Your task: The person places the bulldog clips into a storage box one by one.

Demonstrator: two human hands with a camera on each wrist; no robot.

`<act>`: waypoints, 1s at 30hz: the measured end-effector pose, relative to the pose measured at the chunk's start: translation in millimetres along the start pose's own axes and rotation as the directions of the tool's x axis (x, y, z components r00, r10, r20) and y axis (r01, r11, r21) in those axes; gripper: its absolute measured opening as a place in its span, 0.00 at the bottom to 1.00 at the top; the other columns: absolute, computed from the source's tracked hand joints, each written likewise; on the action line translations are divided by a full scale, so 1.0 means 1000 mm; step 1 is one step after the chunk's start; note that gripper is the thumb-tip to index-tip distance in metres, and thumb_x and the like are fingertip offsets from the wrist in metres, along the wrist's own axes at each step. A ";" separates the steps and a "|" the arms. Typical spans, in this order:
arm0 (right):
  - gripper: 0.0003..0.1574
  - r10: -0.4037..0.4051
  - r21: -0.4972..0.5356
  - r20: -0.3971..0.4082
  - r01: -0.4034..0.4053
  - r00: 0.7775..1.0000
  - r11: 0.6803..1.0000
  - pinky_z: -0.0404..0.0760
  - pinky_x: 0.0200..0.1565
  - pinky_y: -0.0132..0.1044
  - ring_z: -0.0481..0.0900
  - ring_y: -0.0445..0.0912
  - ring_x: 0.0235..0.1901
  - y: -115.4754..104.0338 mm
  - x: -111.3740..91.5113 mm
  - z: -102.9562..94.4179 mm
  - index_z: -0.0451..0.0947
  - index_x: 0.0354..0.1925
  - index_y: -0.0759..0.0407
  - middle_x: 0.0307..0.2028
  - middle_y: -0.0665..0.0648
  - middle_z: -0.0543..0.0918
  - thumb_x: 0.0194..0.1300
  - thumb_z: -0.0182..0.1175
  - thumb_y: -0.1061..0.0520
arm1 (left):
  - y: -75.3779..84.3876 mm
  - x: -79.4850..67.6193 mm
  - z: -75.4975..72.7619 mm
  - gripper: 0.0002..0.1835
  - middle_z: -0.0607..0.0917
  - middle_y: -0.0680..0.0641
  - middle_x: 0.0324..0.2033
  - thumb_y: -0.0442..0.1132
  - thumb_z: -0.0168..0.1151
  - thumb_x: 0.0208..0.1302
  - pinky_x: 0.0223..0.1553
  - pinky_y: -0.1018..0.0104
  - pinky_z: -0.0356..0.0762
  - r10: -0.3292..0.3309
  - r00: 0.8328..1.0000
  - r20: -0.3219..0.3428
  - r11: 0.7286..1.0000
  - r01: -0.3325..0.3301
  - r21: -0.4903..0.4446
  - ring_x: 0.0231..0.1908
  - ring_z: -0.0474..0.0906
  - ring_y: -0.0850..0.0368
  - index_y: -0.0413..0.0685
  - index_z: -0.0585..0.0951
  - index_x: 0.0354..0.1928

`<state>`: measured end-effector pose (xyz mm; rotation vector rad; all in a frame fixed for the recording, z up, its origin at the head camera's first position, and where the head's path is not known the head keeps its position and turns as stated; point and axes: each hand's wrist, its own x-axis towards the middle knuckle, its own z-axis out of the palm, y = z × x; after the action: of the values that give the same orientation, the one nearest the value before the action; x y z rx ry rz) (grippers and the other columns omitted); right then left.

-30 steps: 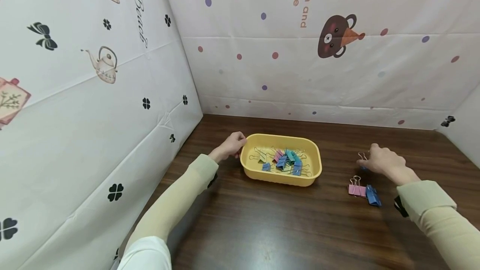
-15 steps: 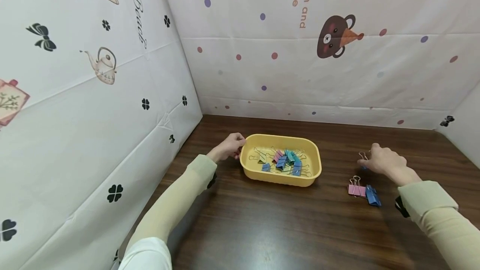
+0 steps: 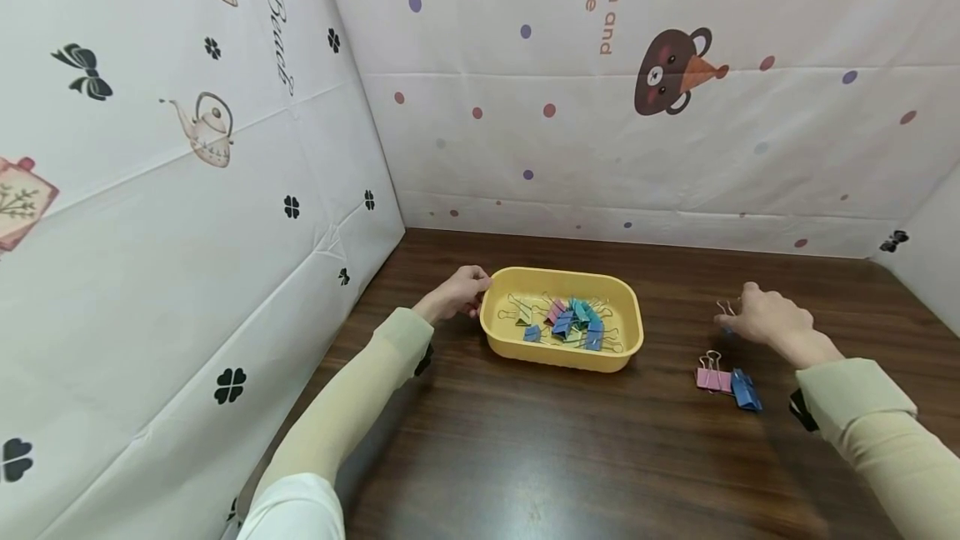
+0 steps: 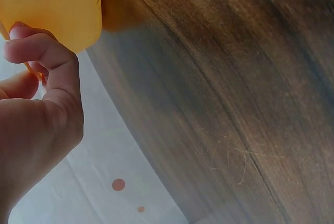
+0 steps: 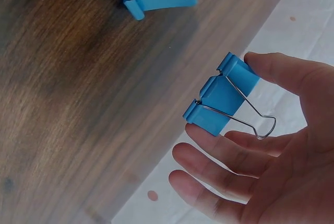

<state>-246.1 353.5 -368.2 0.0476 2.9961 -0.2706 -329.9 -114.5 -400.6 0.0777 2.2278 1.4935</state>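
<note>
A yellow plastic basket (image 3: 551, 355) stands on the dark wooden table, holding several binder clips, among them a teal clip (image 3: 580, 311) and a pink clip (image 3: 556, 312). Its left end rim is pinched between the thumb and curled fingers of my left hand (image 3: 459, 294); the left wrist view shows the bent index finger against the yellow wall (image 4: 57, 4). To the right of the basket, my right hand (image 3: 772, 325) pinches a blue binder clip (image 5: 222, 98) at its two ends, thumb on one side and index finger on the other. The clip's wire handles point toward the palm.
Nearer the front than my right hand lie a pink binder clip (image 3: 714, 380) and another blue binder clip (image 3: 746, 391), side by side. White printed sheeting (image 3: 480, 157) rises behind the table and along its left and right sides.
</note>
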 end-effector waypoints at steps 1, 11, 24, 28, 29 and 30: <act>0.46 0.001 -0.001 0.001 -0.001 1.000 1.000 0.74 0.25 0.52 0.77 0.69 0.34 0.000 0.001 0.000 0.60 0.52 0.79 0.41 0.80 0.75 0.61 0.59 0.38 | 0.000 0.000 0.000 0.12 0.74 0.47 0.24 0.40 0.44 0.76 0.16 0.71 0.72 0.000 1.000 -0.001 1.000 0.000 0.000 0.17 0.70 0.60 0.38 0.70 0.49; 0.51 -0.030 -0.016 -0.047 0.030 0.998 0.999 0.73 0.25 0.54 0.77 0.72 0.37 -0.008 0.002 -0.007 0.57 0.57 0.81 0.43 0.82 0.75 0.61 0.59 0.37 | 0.000 0.001 0.001 0.11 0.73 0.46 0.25 0.39 0.44 0.76 0.15 0.72 0.71 0.019 1.000 -0.009 1.000 -0.019 0.001 0.17 0.70 0.60 0.37 0.69 0.49; 0.42 -0.064 -0.007 -0.085 0.064 0.994 0.998 0.73 0.24 0.52 0.78 0.68 0.35 -0.035 0.004 -0.024 0.64 0.46 0.72 0.37 0.75 0.77 0.60 0.59 0.34 | -0.001 0.002 0.001 0.11 0.73 0.47 0.23 0.40 0.44 0.77 0.16 0.71 0.71 0.020 1.000 0.001 1.000 -0.020 -0.006 0.16 0.69 0.60 0.39 0.69 0.48; 0.44 -0.095 -0.014 -0.084 0.094 0.992 0.995 0.74 0.24 0.51 0.79 0.66 0.35 -0.048 0.007 -0.029 0.64 0.50 0.73 0.37 0.73 0.78 0.61 0.59 0.34 | -0.001 0.002 0.001 0.11 0.73 0.47 0.23 0.40 0.43 0.77 0.16 0.71 0.71 0.017 1.000 -0.001 1.000 -0.017 -0.006 0.16 0.69 0.60 0.39 0.69 0.48; 0.46 -0.101 -0.015 -0.085 0.100 0.991 0.995 0.74 0.24 0.51 0.79 0.66 0.36 -0.052 0.007 -0.030 0.63 0.51 0.74 0.38 0.73 0.78 0.60 0.59 0.33 | -0.001 0.002 0.001 0.11 0.73 0.47 0.23 0.40 0.43 0.77 0.16 0.71 0.71 0.017 1.000 -0.002 1.000 -0.017 -0.003 0.16 0.69 0.60 0.39 0.69 0.48; 0.46 -0.108 -0.015 -0.084 0.107 0.991 0.994 0.74 0.23 0.51 0.79 0.66 0.35 -0.057 0.008 -0.031 0.64 0.51 0.74 0.38 0.73 0.79 0.60 0.59 0.33 | -0.001 0.002 0.001 0.11 0.73 0.47 0.23 0.40 0.43 0.77 0.16 0.71 0.71 0.016 1.000 -0.004 1.000 -0.016 -0.002 0.16 0.69 0.60 0.39 0.69 0.48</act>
<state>-260.1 303.5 -329.3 -0.1059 3.0891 -0.2709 -331.4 -113.4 -402.3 0.0921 2.2332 1.5056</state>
